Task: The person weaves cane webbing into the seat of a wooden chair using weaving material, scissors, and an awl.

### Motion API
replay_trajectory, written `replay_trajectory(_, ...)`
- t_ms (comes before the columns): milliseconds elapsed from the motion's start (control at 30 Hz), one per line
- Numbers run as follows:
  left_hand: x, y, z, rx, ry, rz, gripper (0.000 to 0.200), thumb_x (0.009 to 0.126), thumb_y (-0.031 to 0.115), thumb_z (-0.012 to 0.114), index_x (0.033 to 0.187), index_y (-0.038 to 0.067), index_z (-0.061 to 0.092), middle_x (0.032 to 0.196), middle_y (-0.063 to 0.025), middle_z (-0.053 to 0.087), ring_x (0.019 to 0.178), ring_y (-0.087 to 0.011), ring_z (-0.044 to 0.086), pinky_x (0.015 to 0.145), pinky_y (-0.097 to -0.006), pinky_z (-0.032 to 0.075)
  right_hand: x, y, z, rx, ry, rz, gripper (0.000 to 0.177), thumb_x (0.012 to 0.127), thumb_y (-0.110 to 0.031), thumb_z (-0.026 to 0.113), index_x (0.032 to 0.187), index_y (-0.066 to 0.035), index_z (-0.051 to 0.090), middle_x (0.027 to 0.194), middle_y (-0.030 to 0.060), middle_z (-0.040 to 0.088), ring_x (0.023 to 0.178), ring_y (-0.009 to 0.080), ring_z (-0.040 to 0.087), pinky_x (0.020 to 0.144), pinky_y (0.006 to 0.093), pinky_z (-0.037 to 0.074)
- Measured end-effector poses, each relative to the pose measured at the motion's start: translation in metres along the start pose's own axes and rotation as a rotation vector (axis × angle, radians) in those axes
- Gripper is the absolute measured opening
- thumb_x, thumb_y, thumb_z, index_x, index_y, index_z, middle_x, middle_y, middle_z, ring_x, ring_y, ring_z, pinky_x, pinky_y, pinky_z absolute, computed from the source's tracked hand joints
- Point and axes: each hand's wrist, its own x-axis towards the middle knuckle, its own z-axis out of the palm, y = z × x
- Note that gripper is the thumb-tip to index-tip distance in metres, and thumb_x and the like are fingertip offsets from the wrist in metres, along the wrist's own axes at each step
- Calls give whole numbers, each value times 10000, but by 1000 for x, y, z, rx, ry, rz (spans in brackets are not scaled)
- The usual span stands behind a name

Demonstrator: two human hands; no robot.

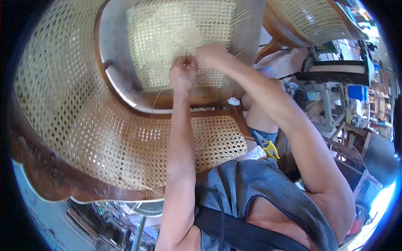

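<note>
Head view: one pale, open-weave cane panel [153, 44], set ahead of you inside a brown wooden surround [163, 99], its loose straw-coloured strand ends [242, 18] jutting past the right edge. One thin trailing strand [155, 102] hangs below the lower edge.

Left hand [184, 74]: yours, over the panel's lower middle, fingers curled in; whether a strand is pinched there, you cannot tell. Right hand [210, 56]: yours, just beside the left, blurred; its grip cannot be told.

Also present: yellow-handled pliers [271, 149] near your lap; a small white lump [233, 101] by the surround's lower right.

Handling note, by judgement: work the cane with both hands close together, pull evenly, keep each strand flat and untwisted, and hold the loose ends clear so none snags or kinks.
</note>
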Motion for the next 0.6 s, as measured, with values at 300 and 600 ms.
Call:
replay_trajectory(300,-11,-21,17,-201,89,82,264,843,139,695,1043,-30,660,1032,-178,607,908,-293,613,794,-388,513,-1,2,38,250,327,66,225,756,-50,533,844,32,723,909,230,697,872,335,686,784,483,533)
replay_trajectory(600,-8,-17,21,-40,170,258,212,872,72,667,1048,-46,661,988,-165,618,940,-290,621,790,-381,519,-17,78,21,293,390,-43,278,829,-241,578,823,4,710,798,176,685,661,304,657,621,433,532)
